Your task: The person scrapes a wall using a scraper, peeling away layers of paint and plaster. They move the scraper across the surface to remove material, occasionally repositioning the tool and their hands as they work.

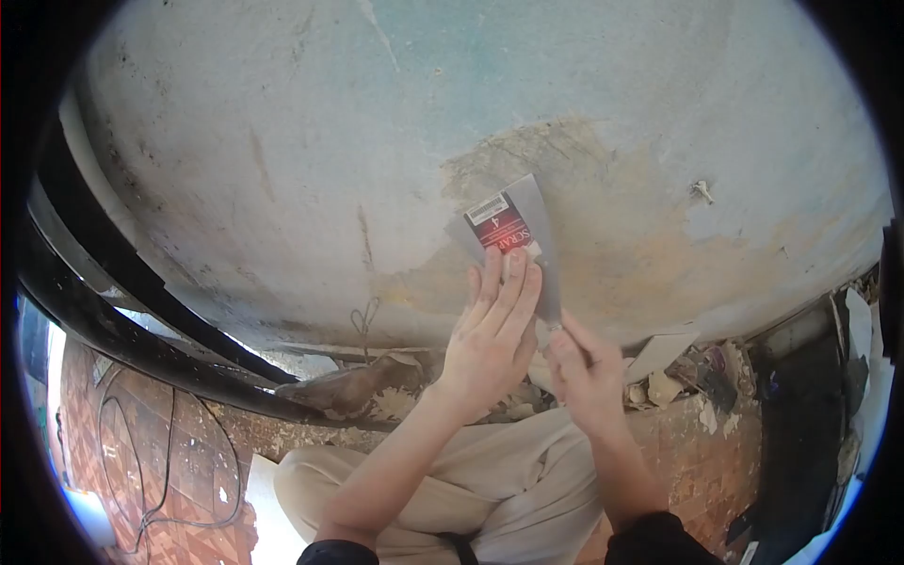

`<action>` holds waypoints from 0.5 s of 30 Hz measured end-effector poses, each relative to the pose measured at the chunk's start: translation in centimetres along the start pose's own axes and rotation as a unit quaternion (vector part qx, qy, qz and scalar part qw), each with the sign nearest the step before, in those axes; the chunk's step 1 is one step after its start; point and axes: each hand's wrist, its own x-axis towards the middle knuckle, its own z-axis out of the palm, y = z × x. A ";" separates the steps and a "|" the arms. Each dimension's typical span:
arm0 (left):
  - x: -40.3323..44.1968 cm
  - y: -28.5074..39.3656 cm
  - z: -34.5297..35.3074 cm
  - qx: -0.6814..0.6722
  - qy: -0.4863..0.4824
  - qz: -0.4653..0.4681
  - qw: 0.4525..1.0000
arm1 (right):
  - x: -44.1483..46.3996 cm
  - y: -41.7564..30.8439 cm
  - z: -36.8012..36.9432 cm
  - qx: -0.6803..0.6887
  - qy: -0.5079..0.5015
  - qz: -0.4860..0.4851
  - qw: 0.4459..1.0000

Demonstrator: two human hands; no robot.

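Grey metal is fanning out ahead of the right hand (589, 377), whose fingers are closing around the lower end of the scraper (548, 282). Left of that hand, the left hand (494, 320) is lying open, its fingers stretched out side by side and pressing on the blade over the red label (499, 226). Beyond both hands, the blade is resting against the pale blue wall (377, 113), its wide edge reaching into a rough brownish patch (527, 155). Below the right hand and to its right, broken flakes (664, 386) are lying along the wall's foot; far left of the left hand, dark cables (169, 461) are looping over the patterned floor (198, 438).
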 end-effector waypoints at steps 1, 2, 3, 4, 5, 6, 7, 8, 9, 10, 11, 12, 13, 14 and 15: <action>-0.1 0.0 0.0 0.009 -0.010 0.006 1.000 | -0.8 -0.1 0.0 0.005 0.001 0.016 1.000; -0.3 0.1 -0.1 0.019 -0.023 0.014 0.999 | -1.2 -0.3 -1.0 0.006 0.007 0.023 1.000; 0.0 0.4 -0.7 0.021 -0.022 0.022 0.999 | -0.7 -0.8 -2.3 0.049 -0.007 0.026 0.998; 0.6 1.0 -1.3 -0.003 -0.037 0.007 0.999 | -0.1 -1.3 -3.0 0.087 -0.024 0.027 0.996; 0.8 1.6 -1.5 -0.031 -0.051 -0.015 0.998 | -0.1 -1.2 -2.3 0.079 -0.026 0.023 0.996; 0.4 1.3 -0.9 -0.044 -0.017 -0.021 0.999 | -0.5 -0.6 -0.9 0.049 -0.002 0.005 0.999; 0.2 1.1 -0.7 -0.046 -0.014 -0.024 0.999 | -0.7 0.0 -0.2 0.022 0.021 -0.012 0.999; 0.1 0.7 -0.7 -0.052 -0.011 -0.014 0.998 | -0.3 0.2 -0.5 0.022 0.018 -0.014 0.999; -0.2 0.7 -0.8 -0.061 -0.015 -0.007 0.998 | -0.5 0.4 -1.1 -0.003 0.014 -0.027 1.000; -0.3 1.1 -1.1 -0.063 -0.021 -0.008 0.998 | -0.9 0.5 -1.4 -0.027 0.011 -0.039 0.999; 0.1 1.5 -1.3 -0.033 -0.049 -0.005 0.998 | -0.6 0.1 -1.4 -0.024 0.011 -0.045 0.999; 0.7 1.4 -1.6 -0.001 -0.072 0.000 0.997 | 0.0 -0.6 -1.3 -0.018 0.021 -0.048 0.998; 0.7 1.1 -1.6 0.000 -0.066 -0.001 0.998 | 0.3 -1.1 -1.4 -0.018 0.029 -0.044 0.998; 0.3 0.8 -1.5 0.000 -0.033 0.007 0.999 | -0.1 -0.6 -1.4 -0.022 0.025 -0.042 0.999; 0.4 0.6 -1.5 0.001 0.001 0.019 1.000 | -0.4 0.4 -1.3 -0.053 0.019 -0.070 0.996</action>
